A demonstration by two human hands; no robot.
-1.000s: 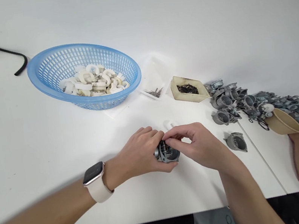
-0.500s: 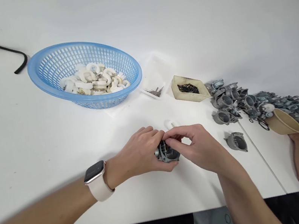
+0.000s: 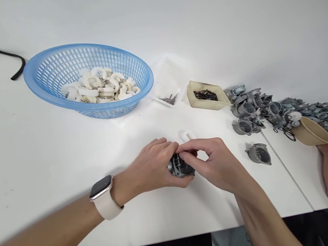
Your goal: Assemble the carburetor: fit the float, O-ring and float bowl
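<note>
White table (image 3: 64,169), metal part (image 3: 180,169) well inside front edge (image 3: 158,240)

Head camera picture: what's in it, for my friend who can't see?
A left hand holds a gray metal part with the right hand at its top. Beyond sits a blue basket of white pieces; rightward, heaped metal parts.

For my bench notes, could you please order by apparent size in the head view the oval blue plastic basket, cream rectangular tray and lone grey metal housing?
Largest to smallest:
1. Oval blue plastic basket
2. Cream rectangular tray
3. Lone grey metal housing
</note>
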